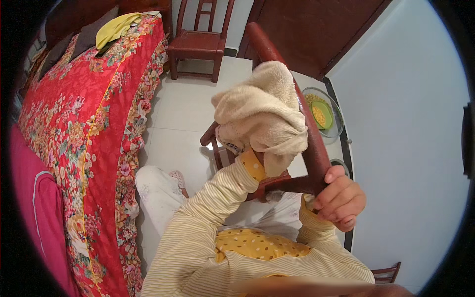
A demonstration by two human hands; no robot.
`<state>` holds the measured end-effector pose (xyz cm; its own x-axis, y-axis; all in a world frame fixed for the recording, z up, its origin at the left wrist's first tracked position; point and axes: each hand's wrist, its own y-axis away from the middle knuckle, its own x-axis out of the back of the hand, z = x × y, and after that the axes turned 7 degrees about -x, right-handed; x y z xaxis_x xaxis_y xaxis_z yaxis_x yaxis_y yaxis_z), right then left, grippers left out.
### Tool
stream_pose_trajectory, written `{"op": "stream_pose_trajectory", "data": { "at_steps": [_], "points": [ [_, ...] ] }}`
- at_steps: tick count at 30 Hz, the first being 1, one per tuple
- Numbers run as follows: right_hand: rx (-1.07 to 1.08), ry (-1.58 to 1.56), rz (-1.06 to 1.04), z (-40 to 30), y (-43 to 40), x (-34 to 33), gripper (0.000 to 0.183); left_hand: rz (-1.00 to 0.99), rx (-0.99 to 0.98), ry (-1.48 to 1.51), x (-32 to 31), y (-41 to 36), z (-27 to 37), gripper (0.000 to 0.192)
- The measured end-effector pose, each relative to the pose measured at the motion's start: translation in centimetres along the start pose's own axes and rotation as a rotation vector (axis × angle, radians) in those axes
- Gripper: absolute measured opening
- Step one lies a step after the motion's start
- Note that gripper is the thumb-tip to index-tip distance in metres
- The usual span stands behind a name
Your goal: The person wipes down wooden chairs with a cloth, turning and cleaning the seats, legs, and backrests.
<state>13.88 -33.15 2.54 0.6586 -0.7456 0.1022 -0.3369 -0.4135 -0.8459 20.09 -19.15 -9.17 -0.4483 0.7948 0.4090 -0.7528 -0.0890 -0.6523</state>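
Observation:
A beige towel (265, 111) is bunched over my left hand (257, 156), so only a bit of skin above the yellow dotted cuff shows. The towel lies against a dark red wooden chair (313, 148), which is tilted in front of me. My right hand (343, 198) has its fingers wrapped around the near end of the chair's thick rail. Other parts of the chair show beneath my left forearm and left of the towel. How the fingers under the towel are placed is hidden.
A bed with a red floral cover (92, 111) runs along the left, with a yellow cloth (117, 29) on it. Another red wooden chair (198, 44) stands beyond. A glass bowl (336, 111) holding a green dish (322, 114) is by the right wall (400, 111).

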Motion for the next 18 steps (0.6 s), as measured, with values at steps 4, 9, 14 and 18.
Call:
{"op": "stream_pose_trajectory", "data": {
  "at_steps": [4, 9, 14, 18],
  "points": [
    [0.044, 0.011, -0.019, 0.2, 0.1, 2.0, 0.032, -0.114, 0.066, -0.08, -1.3, -0.3, -1.4, 0.022],
    [0.054, -0.003, -0.046, 0.1, 0.4, 3.7, 0.03, -0.266, 0.133, -0.173, 0.0, 0.8, -4.7, 0.02],
    [0.039, -0.025, -0.024, -0.2, 0.7, 4.4, 0.029, -0.411, 0.203, -0.274, 1.1, 2.6, -7.1, 0.018],
    [0.047, -0.031, -0.101, 0.1, 0.2, 4.5, 0.029, -0.534, 0.254, -0.357, 2.8, 5.6, -8.4, 0.017]
  ]
}}
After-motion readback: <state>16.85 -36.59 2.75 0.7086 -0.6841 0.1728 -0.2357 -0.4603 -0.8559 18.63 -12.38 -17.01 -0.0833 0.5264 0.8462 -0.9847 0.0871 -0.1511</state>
